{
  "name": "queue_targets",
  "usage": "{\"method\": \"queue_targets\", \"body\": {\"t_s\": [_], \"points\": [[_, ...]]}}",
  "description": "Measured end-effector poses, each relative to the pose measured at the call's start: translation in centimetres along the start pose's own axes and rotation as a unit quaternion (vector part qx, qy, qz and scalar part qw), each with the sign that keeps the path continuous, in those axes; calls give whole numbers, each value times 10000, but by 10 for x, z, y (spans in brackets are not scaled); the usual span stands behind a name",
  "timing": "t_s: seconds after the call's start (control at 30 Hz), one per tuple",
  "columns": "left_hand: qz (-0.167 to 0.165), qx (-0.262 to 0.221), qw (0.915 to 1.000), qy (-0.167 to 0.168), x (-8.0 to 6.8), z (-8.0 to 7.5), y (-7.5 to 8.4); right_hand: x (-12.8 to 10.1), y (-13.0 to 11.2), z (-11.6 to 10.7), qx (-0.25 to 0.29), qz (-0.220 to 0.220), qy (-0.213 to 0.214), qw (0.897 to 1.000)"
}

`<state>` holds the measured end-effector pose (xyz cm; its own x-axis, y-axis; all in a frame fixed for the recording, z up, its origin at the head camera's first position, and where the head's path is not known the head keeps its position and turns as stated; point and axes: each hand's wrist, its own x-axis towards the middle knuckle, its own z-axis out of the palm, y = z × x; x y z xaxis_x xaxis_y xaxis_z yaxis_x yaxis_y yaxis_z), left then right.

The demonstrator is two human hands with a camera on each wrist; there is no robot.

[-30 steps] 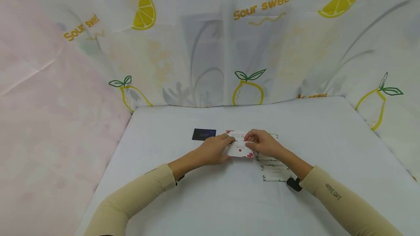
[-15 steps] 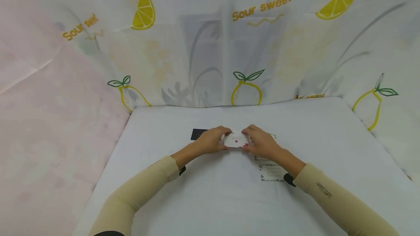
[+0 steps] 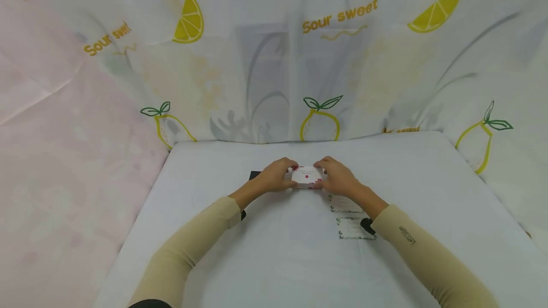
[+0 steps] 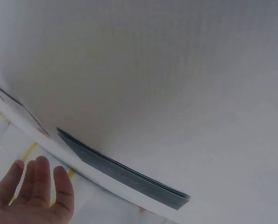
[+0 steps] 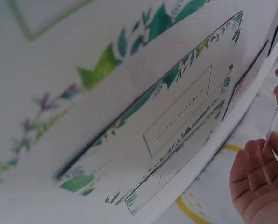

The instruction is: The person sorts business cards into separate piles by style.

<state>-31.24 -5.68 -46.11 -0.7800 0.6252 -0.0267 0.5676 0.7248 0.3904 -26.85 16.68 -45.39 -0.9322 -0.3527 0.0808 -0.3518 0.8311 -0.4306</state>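
Note:
A small white card with red flower print is held between both hands just above the white table. My left hand grips its left edge and my right hand grips its right edge. Behind the left hand lies a dark blue card, mostly hidden; in the left wrist view the dark card lies beyond the left fingers. In the right wrist view the right fingers pinch the thin card edge.
Two white cards with green leaf borders lie under my right forearm, and one such card fills the right wrist view. A lemon-print curtain hangs behind the table. A pink cloth covers the left side.
Both hands have carried the red-flowered card away from me toward the back of the table. The left hand now covers more of the dark card.

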Motion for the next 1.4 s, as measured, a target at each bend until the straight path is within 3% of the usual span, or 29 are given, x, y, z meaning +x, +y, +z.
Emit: {"method": "queue_targets", "body": {"t_s": [0.43, 0.63, 0.87, 1.4], "points": [[-158, 1089, 9920, -625, 10, -2, 4, 14, 2, 10, 181, 160, -310, 9992], [-134, 1185, 9886, -920, 15, 0, 4, 18, 3, 14, 120, 479, -662, 9966], [-231, 1161, 9856, -1210, 20, 1, 3, 22, 2, 14, -147, 473, -890, 9948], [-193, 1122, 9859, -1228, 20, -1, 4, 22, -2, 16, -500, 796, -973, 9908]]}}
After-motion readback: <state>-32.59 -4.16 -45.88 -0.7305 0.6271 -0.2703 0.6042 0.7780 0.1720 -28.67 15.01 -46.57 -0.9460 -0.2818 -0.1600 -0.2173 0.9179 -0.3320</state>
